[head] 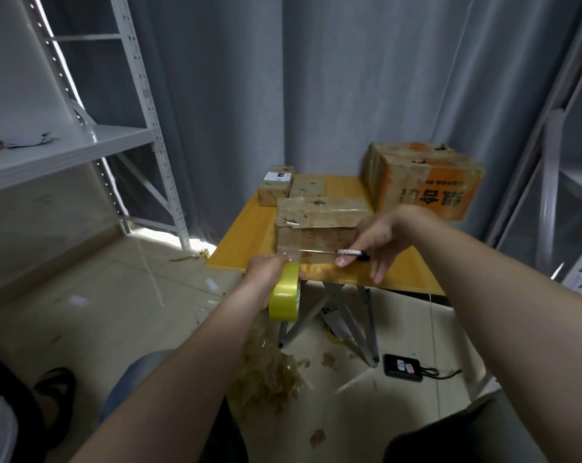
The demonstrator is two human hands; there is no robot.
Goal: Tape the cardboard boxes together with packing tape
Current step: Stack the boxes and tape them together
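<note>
Two brown cardboard boxes sit stacked at the front of the yellow table, wrapped in clear tape. My left hand grips a yellow roll of packing tape at the table's front edge, below the boxes' left corner. A strip of tape runs from the roll to the lower box's front face. My right hand pinches a small knife with a black and white handle. Its thin blade points left, along the tape on the box front.
A large orange box stands at the table's back right, and small boxes at the back left. White metal shelving rises left and right. Crumpled tape scraps and a black device lie on the tiled floor.
</note>
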